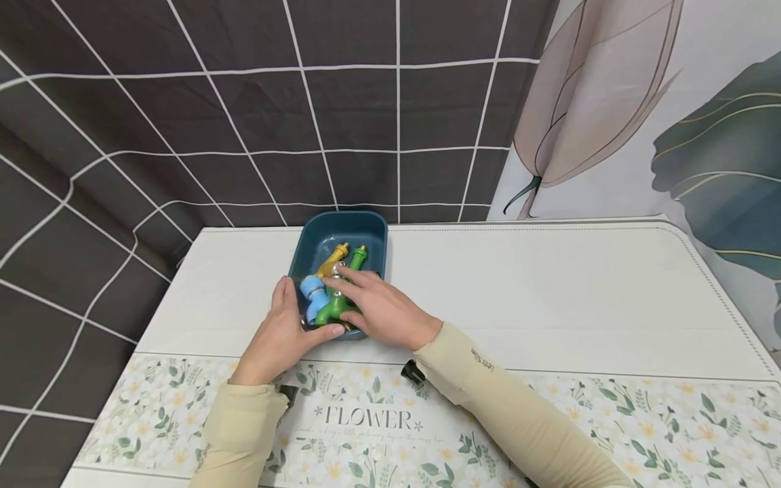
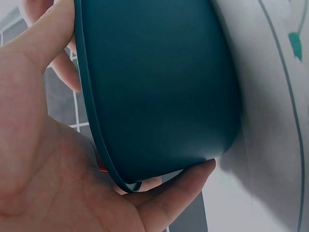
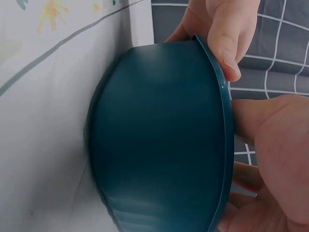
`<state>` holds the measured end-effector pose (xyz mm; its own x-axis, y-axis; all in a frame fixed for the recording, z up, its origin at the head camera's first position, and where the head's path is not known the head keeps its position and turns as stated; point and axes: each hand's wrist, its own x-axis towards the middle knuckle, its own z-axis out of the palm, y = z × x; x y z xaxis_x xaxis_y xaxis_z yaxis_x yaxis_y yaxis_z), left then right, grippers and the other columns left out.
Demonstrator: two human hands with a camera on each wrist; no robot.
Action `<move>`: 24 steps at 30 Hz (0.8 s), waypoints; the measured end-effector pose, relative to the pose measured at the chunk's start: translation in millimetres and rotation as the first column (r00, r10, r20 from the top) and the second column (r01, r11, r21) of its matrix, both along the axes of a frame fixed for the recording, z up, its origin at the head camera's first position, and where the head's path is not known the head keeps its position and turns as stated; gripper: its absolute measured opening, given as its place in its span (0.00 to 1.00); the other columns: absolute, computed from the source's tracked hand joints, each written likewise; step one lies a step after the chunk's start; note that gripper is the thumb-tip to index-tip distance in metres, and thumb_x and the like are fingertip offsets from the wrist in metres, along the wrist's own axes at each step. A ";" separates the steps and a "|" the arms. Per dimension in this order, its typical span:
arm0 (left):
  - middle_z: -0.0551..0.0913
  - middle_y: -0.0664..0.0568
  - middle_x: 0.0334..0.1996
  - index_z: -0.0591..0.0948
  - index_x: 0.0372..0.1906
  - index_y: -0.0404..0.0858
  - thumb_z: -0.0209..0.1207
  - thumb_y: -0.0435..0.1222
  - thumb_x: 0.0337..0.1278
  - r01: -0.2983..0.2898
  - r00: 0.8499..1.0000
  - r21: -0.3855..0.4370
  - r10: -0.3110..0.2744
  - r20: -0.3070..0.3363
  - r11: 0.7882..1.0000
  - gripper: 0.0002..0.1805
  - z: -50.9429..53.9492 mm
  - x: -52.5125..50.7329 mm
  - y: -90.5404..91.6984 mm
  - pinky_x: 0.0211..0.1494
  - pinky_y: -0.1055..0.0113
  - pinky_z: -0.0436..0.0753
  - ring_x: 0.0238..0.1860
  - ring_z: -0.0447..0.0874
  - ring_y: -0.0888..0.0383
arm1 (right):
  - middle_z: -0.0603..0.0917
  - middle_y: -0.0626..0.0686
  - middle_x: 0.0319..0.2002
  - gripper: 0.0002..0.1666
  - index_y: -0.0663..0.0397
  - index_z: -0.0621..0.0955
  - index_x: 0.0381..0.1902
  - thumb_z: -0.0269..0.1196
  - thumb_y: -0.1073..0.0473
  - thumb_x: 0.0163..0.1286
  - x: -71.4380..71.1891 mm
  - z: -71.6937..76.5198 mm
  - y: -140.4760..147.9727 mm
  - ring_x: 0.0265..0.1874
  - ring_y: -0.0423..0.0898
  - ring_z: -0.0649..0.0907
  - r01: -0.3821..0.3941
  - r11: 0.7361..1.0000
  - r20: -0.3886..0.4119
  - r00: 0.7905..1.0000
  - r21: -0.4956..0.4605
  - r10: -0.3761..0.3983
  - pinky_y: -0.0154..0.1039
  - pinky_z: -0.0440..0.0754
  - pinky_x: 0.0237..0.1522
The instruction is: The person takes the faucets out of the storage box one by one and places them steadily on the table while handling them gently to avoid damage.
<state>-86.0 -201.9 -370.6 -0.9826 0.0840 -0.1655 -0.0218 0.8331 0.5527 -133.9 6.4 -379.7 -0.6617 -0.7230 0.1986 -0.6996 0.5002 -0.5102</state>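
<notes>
A dark teal bin point(image 1: 344, 224) stands on the table and holds a light-blue tap-shaped piece point(image 1: 315, 296), a green one point(image 1: 332, 310), a yellow one point(image 1: 331, 261) and another green one point(image 1: 358, 256). The left hand point(image 1: 282, 337) grips the bin's near left corner, thumb over the rim; in the left wrist view its fingers lie along the bin's wall point(image 2: 159, 96). The right hand point(image 1: 384, 312) reaches over the near right rim, fingers on the green piece in front. The wall hides the contents in the right wrist view, where the right hand point(image 3: 275, 154) is beyond the rim point(image 3: 228, 125).
The bin is near the back edge of a white table point(image 1: 518, 291), close to a dark gridded cloth point(image 1: 360, 115). A floral strip point(image 1: 378, 434) with printed lettering runs along the front. A leaf-patterned curtain point(image 1: 598, 102) hangs at the back right.
</notes>
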 end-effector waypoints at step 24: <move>0.40 0.32 0.77 0.37 0.77 0.22 0.68 0.60 0.54 0.012 0.999 0.006 -0.012 -0.032 1.000 0.69 -2.1 0.5 -0.2 0.64 0.44 0.73 0.65 0.70 0.38 | 0.65 0.62 0.73 0.33 0.50 0.76 0.69 0.69 0.63 0.67 -8.6 3.9 -11.7 0.72 0.54 0.68 -0.004 0.996 0.007 1.000 0.094 0.004 0.46 0.75 0.62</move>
<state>-85.5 -202.2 -372.8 -0.9864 0.0965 -0.1330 0.0059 0.8296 0.5583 -142.5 -5.3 -375.8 -0.6598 -0.7410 0.1249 -0.6985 0.5435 -0.4656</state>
